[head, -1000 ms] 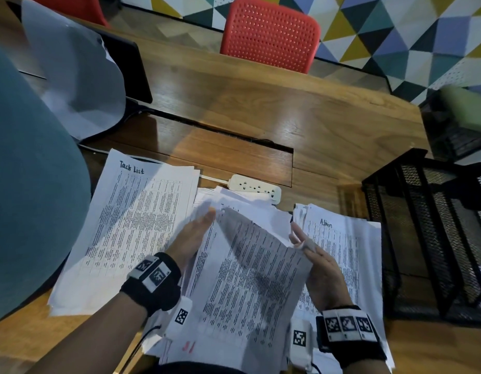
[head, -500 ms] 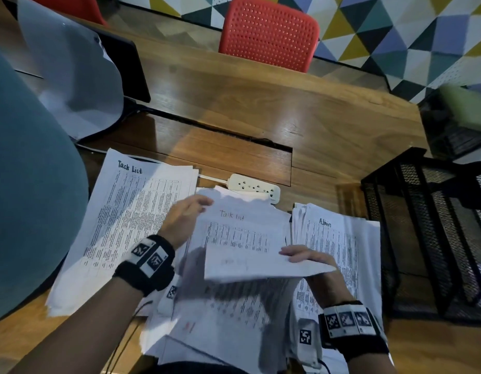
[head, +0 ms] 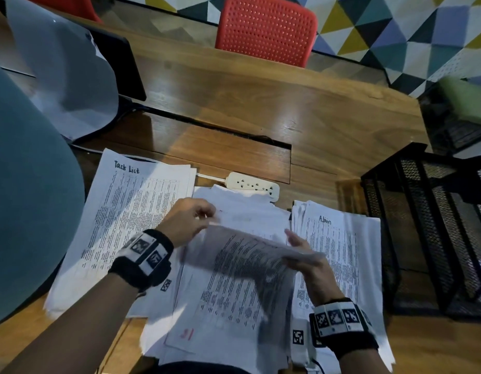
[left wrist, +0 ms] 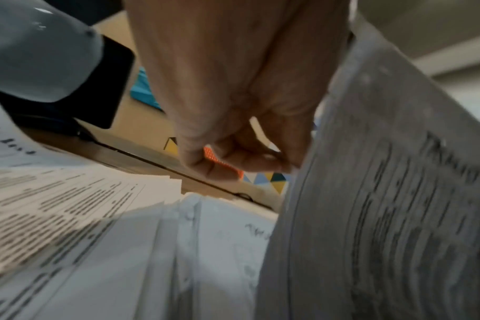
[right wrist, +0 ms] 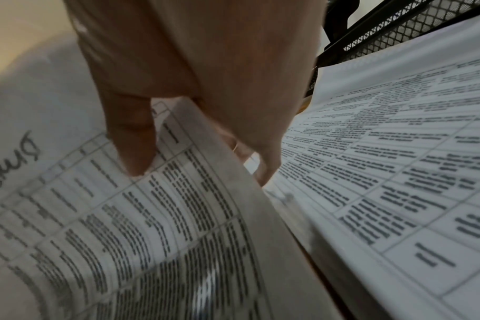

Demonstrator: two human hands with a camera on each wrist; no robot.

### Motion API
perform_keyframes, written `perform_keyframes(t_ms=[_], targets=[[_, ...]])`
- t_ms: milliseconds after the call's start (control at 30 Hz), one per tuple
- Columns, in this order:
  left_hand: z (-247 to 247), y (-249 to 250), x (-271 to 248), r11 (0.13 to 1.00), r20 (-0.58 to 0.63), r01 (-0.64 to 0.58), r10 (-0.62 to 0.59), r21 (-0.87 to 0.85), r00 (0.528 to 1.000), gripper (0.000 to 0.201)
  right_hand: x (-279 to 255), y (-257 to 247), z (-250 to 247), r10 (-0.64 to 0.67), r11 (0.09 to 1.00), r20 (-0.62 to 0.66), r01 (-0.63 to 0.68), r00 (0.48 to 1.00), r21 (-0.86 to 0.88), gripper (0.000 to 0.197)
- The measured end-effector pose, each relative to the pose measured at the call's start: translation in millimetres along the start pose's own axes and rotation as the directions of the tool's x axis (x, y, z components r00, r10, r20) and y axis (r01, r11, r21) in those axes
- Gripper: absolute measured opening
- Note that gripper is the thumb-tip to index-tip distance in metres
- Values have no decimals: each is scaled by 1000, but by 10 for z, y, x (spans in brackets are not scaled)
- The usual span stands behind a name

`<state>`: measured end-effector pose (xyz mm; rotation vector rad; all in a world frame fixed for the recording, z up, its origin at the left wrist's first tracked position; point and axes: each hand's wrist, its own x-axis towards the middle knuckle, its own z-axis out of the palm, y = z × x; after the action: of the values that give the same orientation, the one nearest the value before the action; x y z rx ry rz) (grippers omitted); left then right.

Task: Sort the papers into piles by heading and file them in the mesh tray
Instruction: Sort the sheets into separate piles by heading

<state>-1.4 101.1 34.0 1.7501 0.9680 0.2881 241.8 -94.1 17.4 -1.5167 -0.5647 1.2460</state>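
Observation:
A printed sheet [head: 247, 255] arches above the middle pile of papers [head: 228, 314]. My left hand [head: 211, 215] pinches its far edge, fingers curled [left wrist: 285, 162]. My right hand [head: 296, 249] grips its right edge, thumb on top and fingers beneath [right wrist: 197, 168]. In the right wrist view the sheet [right wrist: 124, 216] shows a handwritten heading, only partly readable. A pile headed "Task List" [head: 131, 211] lies on the left and a pile headed "Admin" [head: 339, 255] on the right. The black mesh tray [head: 423, 225] stands right of the Admin pile.
A white power strip [head: 251, 184] lies just beyond the middle pile, by a slot in the wooden table [head: 261, 109]. A dark screen with a grey cover [head: 72, 71] stands at the far left. A red chair [head: 263, 28] sits behind the table. A large teal shape [head: 26, 184] fills the left edge.
The sheet went from raised to folded towards me, baring a page headed "Task list". Now it arches between both hands, and my left hand has moved right to pinch its far edge.

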Motion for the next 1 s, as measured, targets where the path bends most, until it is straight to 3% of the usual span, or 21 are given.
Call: perform_keyframes(t_ms=[67,167,233,267,333,367,433,500,600,700,867,1000], targets=[[-59,50,-114,987,138,29,-7,-159,990,5,32,36,-51,-59,998,-42,60,997,27,47],[-101,65,-246,930,336,102,24,-352,942,25,52,64,-61,-130,991,-34,129,991,-14,4],[-65,63,-242,923,374,142,2,-358,928,41,59,101,-78,-136,990,-25,136,990,-33,9],[-31,53,-203,924,320,154,-37,-350,947,46,72,104,-72,-113,993,-39,112,993,-40,8],[34,-11,-75,963,78,147,-133,-228,988,39,125,137,-98,-46,998,-93,43,995,-36,17],[50,-50,-9,984,-45,144,-149,-104,988,33,122,138,-100,10,1000,-118,-8,993,15,23],[87,-107,101,983,-141,148,-132,112,981,33,109,127,-79,57,986,-89,-42,994,163,17],[150,-136,177,964,-121,145,-120,222,985,36,112,169,-126,3,980,-68,11,998,199,29],[240,-169,224,905,-142,137,-86,402,986,43,52,204,-141,-41,993,16,39,999,113,39],[265,-216,249,860,-180,135,-51,492,982,44,36,210,-114,-78,995,3,77,997,70,35],[284,-230,258,834,-100,133,-94,535,991,54,27,224,-77,-79,995,-9,79,997,52,32],[263,-218,266,749,-94,131,-92,649,991,45,18,214,-88,-70,997,8,69,998,36,34]])
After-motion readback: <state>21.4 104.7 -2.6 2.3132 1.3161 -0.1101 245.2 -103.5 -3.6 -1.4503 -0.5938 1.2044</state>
